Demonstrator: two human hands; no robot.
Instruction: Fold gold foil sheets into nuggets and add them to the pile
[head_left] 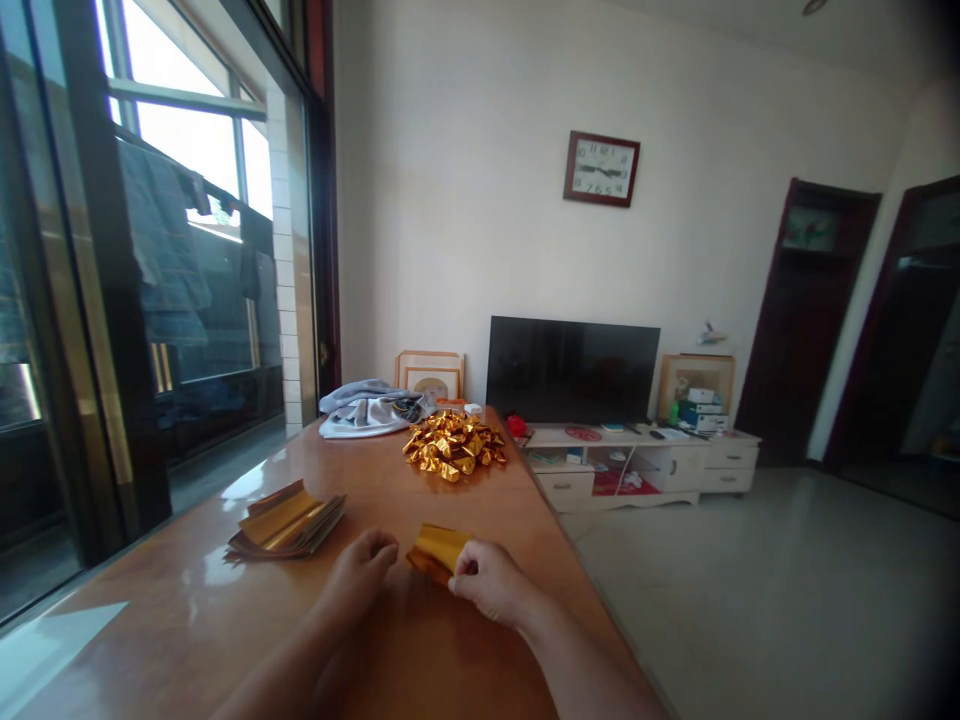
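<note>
Both my hands rest on a glossy brown table (187, 610) near its front. My right hand (487, 582) pinches the near edge of a folded piece of gold foil paper (437, 550). My left hand (360, 572) lies curled just left of the foil, its fingertips at the foil's left edge; I cannot see whether it grips. A stack of gold foil sheets (289, 523) lies to the left of my hands. Farther along the table sits a heap of folded gold foil pieces (454, 445).
A bundle of grey and white cloth (371, 408) lies at the table's far end. Glass doors run along the left. Beyond the table stand a television (571, 370) on a low white cabinet (645, 465), picture frames and a wall clock (601, 168). Tiled floor lies on the right.
</note>
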